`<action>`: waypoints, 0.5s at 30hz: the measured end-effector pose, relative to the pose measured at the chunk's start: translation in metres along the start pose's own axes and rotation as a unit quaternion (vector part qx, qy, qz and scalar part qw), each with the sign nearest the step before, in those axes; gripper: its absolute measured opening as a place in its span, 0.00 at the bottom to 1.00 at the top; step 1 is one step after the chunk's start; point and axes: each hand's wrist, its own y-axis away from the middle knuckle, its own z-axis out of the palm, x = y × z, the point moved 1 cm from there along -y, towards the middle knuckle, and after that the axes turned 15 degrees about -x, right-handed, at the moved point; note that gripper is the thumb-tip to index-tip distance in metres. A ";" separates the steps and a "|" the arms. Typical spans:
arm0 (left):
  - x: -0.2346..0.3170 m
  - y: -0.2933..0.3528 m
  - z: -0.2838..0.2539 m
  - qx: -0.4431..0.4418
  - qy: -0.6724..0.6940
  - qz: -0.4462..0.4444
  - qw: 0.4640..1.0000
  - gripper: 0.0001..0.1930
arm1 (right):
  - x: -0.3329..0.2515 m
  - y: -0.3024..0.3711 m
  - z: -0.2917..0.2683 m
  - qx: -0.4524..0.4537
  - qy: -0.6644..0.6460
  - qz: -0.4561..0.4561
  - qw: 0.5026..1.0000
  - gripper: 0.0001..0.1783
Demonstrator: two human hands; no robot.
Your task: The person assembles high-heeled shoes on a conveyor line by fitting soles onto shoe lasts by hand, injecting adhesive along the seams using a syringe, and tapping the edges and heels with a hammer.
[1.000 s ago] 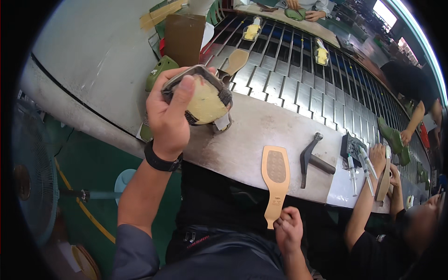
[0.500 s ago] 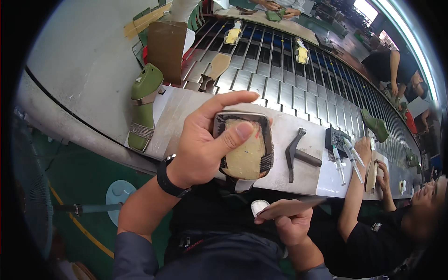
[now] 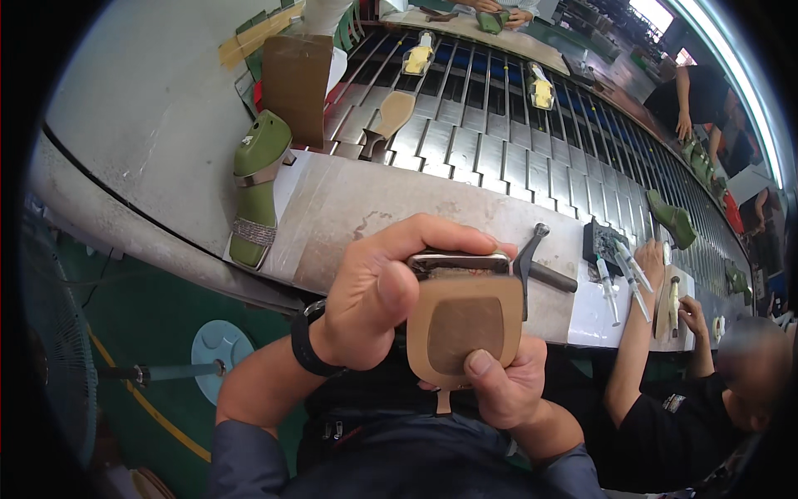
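My left hand (image 3: 362, 312) grips a shoe upper on a last (image 3: 460, 264), its dark front edge toward the conveyor. Most of that upper is hidden behind a tan shoe sole (image 3: 465, 328). The sole, with a darker brown panel in its middle, is held by my right hand (image 3: 509, 384), thumb pressed on its face. Sole and upper overlap in view; whether they touch, I cannot tell. Just past them on the bench lies a hammer (image 3: 552, 278). A green last with a strappy sandal upper (image 3: 254, 195) stands at the left.
Beyond the bench (image 3: 357, 195) runs a slatted metal conveyor (image 3: 490, 154) carrying another tan sole (image 3: 392, 115), lasts and a green last (image 3: 670, 218). Several syringes (image 3: 607, 287) lean at a dark box (image 3: 600, 243). A co-worker's arm (image 3: 636, 337) reaches in at right. A blue stool (image 3: 223, 349) stands left below.
My right hand has raised the sole and brought it left, in front of the upper. My left hand has tilted the upper, so its cream underside is no longer in plain view.
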 end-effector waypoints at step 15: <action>0.001 0.007 0.003 -0.089 -0.188 0.032 0.978 0.34 | 0.000 0.005 0.008 0.016 0.034 0.010 0.999 0.14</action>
